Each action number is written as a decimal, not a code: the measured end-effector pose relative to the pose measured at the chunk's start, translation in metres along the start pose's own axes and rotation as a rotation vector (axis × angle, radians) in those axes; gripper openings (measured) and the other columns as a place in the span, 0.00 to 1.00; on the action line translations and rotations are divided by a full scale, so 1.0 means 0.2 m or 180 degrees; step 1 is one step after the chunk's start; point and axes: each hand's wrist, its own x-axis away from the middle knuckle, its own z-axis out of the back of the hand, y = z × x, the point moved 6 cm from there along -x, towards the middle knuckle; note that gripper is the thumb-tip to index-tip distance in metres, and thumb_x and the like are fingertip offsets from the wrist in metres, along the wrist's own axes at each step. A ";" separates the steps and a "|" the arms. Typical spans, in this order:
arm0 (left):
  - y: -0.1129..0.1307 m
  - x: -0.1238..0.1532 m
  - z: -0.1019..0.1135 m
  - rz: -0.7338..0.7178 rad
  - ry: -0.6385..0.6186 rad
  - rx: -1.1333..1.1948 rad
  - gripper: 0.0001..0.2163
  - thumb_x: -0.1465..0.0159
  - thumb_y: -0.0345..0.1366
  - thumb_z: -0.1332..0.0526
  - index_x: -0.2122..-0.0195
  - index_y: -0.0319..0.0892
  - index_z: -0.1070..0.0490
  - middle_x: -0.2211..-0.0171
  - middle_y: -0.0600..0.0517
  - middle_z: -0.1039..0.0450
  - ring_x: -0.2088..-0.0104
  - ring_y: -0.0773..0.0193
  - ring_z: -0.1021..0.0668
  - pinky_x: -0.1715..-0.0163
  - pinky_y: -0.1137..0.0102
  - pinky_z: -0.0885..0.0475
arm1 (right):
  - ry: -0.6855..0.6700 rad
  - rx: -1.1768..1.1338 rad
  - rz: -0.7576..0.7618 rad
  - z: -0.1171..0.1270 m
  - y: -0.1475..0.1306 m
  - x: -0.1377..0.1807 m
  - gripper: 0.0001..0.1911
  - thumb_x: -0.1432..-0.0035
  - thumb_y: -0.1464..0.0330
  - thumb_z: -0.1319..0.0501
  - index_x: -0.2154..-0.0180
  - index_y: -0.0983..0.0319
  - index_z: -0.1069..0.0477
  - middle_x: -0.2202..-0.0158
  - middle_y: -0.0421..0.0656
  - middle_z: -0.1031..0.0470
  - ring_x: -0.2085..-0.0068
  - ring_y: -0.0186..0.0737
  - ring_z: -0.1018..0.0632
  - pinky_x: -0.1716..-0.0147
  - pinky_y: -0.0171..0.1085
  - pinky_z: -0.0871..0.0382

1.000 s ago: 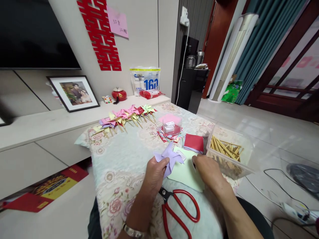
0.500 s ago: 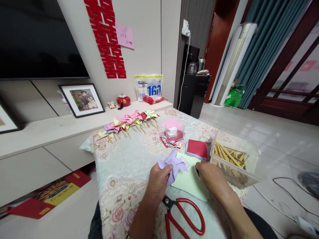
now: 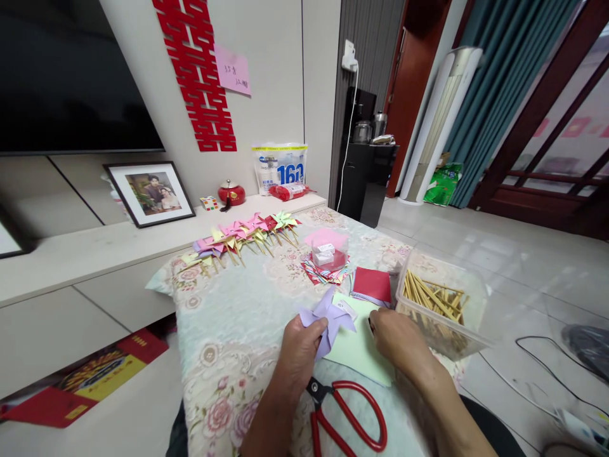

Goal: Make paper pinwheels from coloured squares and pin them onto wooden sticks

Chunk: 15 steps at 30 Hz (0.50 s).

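Note:
My left hand (image 3: 297, 352) is closed on a folded purple paper pinwheel (image 3: 329, 317), holding it just above the flowered table cloth (image 3: 228, 330). My right hand (image 3: 394, 339) rests with fingers curled on a pale green paper sheet (image 3: 359, 349), beside the pinwheel; what its fingertips pinch is hidden. Red-handled scissors (image 3: 347, 416) lie near my wrists at the table's front.
A clear tub of wooden sticks (image 3: 435, 304) stands right of my right hand. A stack of red paper squares (image 3: 372, 284) and a small clear box on coloured papers (image 3: 327, 254) lie behind. A row of finished pinwheels (image 3: 240, 238) lines the far edge. Cables run across the floor at right.
Both hands keep their grip and place; only the camera view shifted slightly.

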 end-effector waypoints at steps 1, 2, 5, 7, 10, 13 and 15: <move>0.00 0.00 0.00 -0.0005 0.0004 0.0004 0.15 0.54 0.36 0.30 0.66 0.40 0.26 0.72 0.51 0.20 0.65 0.54 0.18 0.66 0.67 0.26 | 0.0016 -0.0030 -0.0014 0.01 0.00 0.00 0.13 0.39 0.78 0.46 0.64 0.65 0.23 0.63 0.55 0.18 0.62 0.53 0.17 0.71 0.39 0.39; 0.00 0.00 0.00 -0.0008 0.0006 0.0006 0.14 0.54 0.36 0.30 0.66 0.40 0.26 0.72 0.51 0.20 0.66 0.55 0.18 0.66 0.67 0.26 | 0.0033 -0.0058 -0.0034 0.01 0.00 0.00 0.13 0.38 0.77 0.46 0.64 0.65 0.23 0.63 0.56 0.18 0.62 0.53 0.17 0.71 0.39 0.40; 0.00 0.00 0.00 -0.0013 0.0014 0.0012 0.14 0.54 0.35 0.30 0.67 0.39 0.26 0.72 0.51 0.20 0.67 0.55 0.18 0.66 0.67 0.26 | 0.0092 -0.0119 -0.0117 0.03 0.02 0.01 0.12 0.39 0.77 0.46 0.65 0.66 0.23 0.65 0.57 0.19 0.64 0.53 0.17 0.73 0.39 0.44; 0.01 0.01 0.00 -0.0018 0.0051 0.0013 0.13 0.54 0.35 0.29 0.67 0.39 0.26 0.73 0.51 0.20 0.68 0.56 0.18 0.66 0.67 0.25 | 0.0147 -0.0158 -0.0161 0.05 0.03 0.01 0.11 0.43 0.78 0.45 0.65 0.67 0.24 0.65 0.58 0.18 0.64 0.53 0.17 0.73 0.39 0.45; 0.01 0.01 0.00 -0.0006 0.0120 0.0017 0.13 0.55 0.35 0.30 0.68 0.39 0.26 0.73 0.51 0.20 0.70 0.57 0.19 0.66 0.67 0.25 | 0.0249 -0.0246 -0.0169 0.07 0.03 0.02 0.10 0.46 0.79 0.44 0.66 0.66 0.25 0.66 0.57 0.18 0.65 0.52 0.18 0.73 0.38 0.47; 0.01 0.01 -0.01 -0.0001 0.0132 0.0010 0.13 0.55 0.35 0.30 0.69 0.39 0.26 0.74 0.51 0.20 0.71 0.58 0.19 0.67 0.68 0.26 | 0.0428 -0.0619 -0.0104 0.11 0.03 0.04 0.09 0.47 0.79 0.45 0.70 0.65 0.27 0.69 0.54 0.19 0.68 0.47 0.20 0.73 0.37 0.47; 0.01 0.01 -0.01 -0.0008 0.0103 0.0006 0.12 0.55 0.35 0.30 0.69 0.39 0.26 0.74 0.51 0.20 0.72 0.58 0.20 0.68 0.68 0.26 | 0.0533 -0.0979 -0.0050 0.13 0.03 0.05 0.08 0.46 0.78 0.45 0.72 0.64 0.29 0.71 0.51 0.20 0.70 0.44 0.22 0.73 0.36 0.47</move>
